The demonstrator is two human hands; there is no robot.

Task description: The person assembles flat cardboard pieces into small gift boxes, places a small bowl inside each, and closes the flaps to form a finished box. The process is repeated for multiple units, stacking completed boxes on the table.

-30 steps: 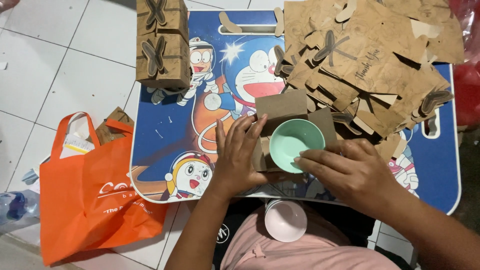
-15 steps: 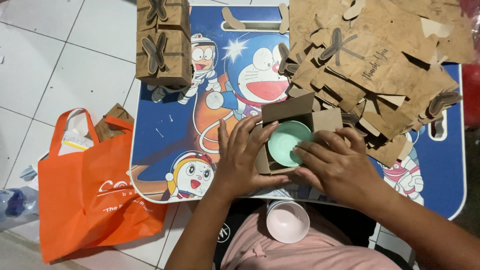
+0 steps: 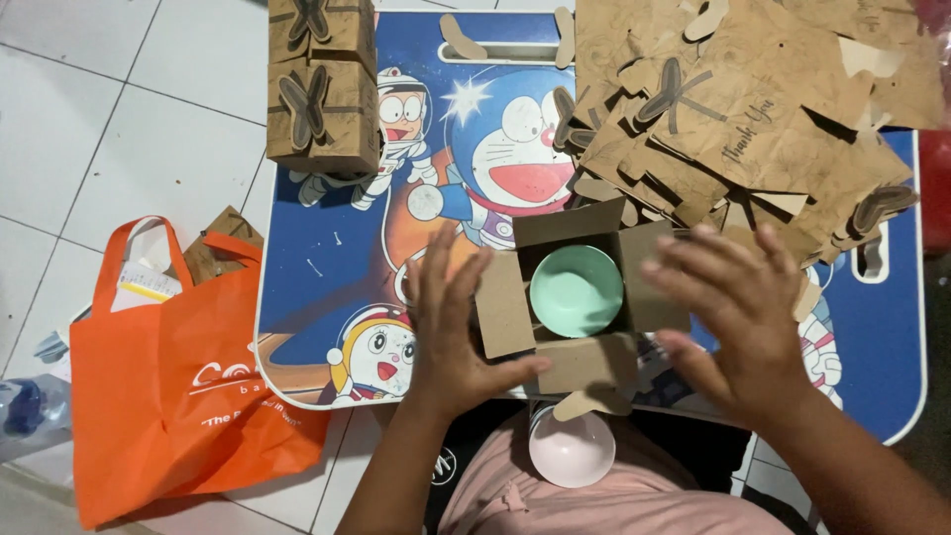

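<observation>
Brown cardboard is under both hands. The left hand (image 3: 451,332) is spread flat, with its fingers against the left flap of a small open box (image 3: 580,297) and its thumb on the near flap. It is not gripping, only pressing. The right hand (image 3: 738,322) is wide open too, fingers fanned out, just beside the right flap. It holds nothing, and I cannot tell if it touches the flap.

The box sits on the near part of the surface (image 3: 337,287), a little blue folding one with cartoon pictures. All four flaps stand open. A mint green bowl (image 3: 577,290) is already down inside the box. So the bowl is in, but the box is not shut yet.

Below the box, on the person's lap, rests a pink bowl (image 3: 570,451), not in any box.

Farther out, at the far right, lies a big heap of flat cardboard box blanks (image 3: 753,129), not yet folded. At the far left corner stand two closed boxes (image 3: 322,84) with bow-shaped tabs on top, so those look done.

On the tiled floor (image 3: 129,109) to the left sits an orange bag (image 3: 188,396), with more brown cardboard poking out behind it.
</observation>
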